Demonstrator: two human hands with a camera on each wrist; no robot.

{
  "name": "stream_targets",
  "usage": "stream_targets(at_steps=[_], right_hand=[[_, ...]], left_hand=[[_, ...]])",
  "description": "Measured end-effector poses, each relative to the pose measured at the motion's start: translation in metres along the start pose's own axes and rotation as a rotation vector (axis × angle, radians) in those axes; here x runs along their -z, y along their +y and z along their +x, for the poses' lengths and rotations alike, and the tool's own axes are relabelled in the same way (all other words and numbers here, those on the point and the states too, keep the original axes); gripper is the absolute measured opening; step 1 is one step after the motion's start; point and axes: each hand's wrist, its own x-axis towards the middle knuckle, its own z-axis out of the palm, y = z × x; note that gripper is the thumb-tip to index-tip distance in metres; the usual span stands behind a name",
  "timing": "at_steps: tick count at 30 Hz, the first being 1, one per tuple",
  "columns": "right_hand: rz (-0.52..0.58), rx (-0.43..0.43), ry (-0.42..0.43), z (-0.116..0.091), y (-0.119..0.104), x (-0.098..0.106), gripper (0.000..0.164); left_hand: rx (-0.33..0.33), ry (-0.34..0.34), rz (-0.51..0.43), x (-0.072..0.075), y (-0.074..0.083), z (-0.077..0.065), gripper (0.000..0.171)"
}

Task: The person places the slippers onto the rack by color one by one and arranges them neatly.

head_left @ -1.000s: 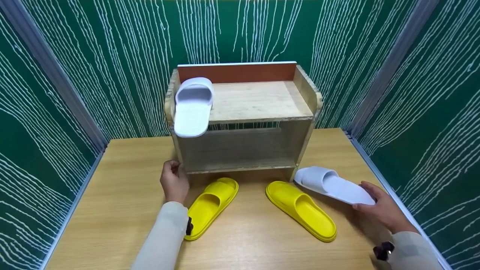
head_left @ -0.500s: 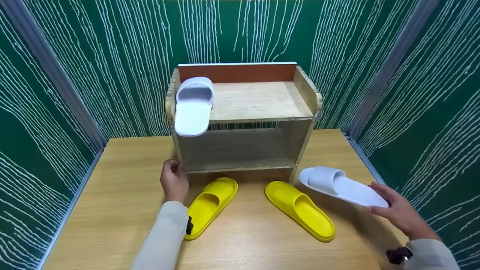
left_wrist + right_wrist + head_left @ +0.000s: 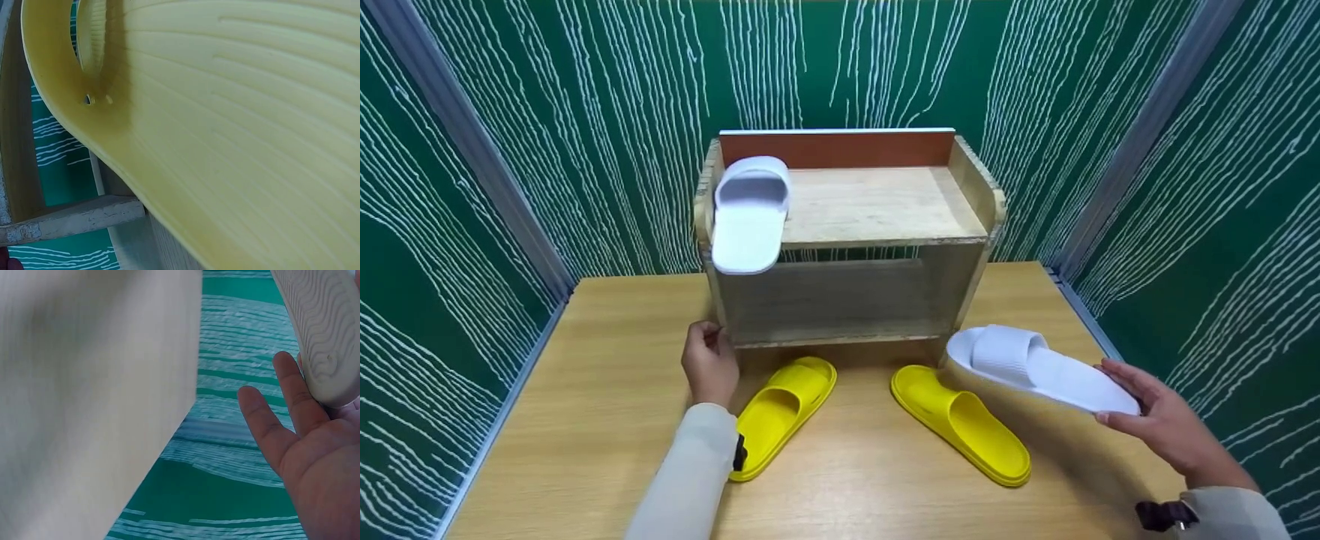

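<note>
My right hand point(image 3: 1174, 424) pinches a white slipper point(image 3: 1061, 375) by its heel end, raised above the table at the right, its toe pointing to the rack. In the right wrist view the slipper's patterned sole point(image 3: 329, 337) shows, with two fingers stretched out beside it. At the wooden shoe rack point(image 3: 885, 202), my left hand point(image 3: 711, 366) grips the lower left side with curled fingers. The other white slipper point(image 3: 750, 217) lies on the rack's top shelf at the left, heel over the front edge. Most of the left wrist view is filled by a yellow slipper point(image 3: 225, 135).
Two yellow slippers rest on the wooden table point(image 3: 607, 420) before the rack: the left slipper point(image 3: 787, 416) by my left forearm, the right slipper point(image 3: 960, 424) near the held white one. Green walls with white streaks point(image 3: 1207, 225) enclose the table.
My right hand has lifted the white slipper off the table, first drawing it rightward, then its toe swung slightly back left. My left hand stays at the rack.
</note>
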Motion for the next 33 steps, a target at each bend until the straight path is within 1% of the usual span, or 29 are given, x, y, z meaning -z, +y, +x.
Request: stream_targets(at_steps=[6, 10, 12, 15, 22, 27, 33], right_hand=[[0.075, 0.047, -0.005, -0.003, -0.022, -0.007, 0.081], [0.143, 0.114, -0.018, -0.005, -0.04, -0.014, 0.077], [0.155, 0.146, -0.026, -0.006, -0.05, -0.018, 0.076], [0.139, 0.175, -0.03, -0.008, -0.066, -0.023, 0.077], [0.108, 0.208, -0.012, -0.012, -0.098, -0.035, 0.079], [0.112, 0.241, 0.003, -0.014, -0.115, -0.041, 0.077], [0.091, 0.266, 0.033, -0.019, -0.135, -0.046, 0.079]], left_hand=[[-0.005, 0.0, 0.003, -0.001, -0.001, 0.0, 0.014], [-0.018, -0.001, 0.005, 0.0, -0.001, 0.0, 0.012], [-0.025, 0.002, 0.004, 0.0, -0.001, -0.001, 0.012], [-0.024, 0.002, 0.013, 0.001, 0.0, -0.001, 0.012], [-0.016, -0.002, 0.01, 0.001, -0.001, 0.0, 0.014], [-0.023, 0.013, 0.017, 0.001, -0.002, 0.001, 0.013], [-0.02, 0.005, 0.018, 0.001, -0.001, 0.001, 0.013]])
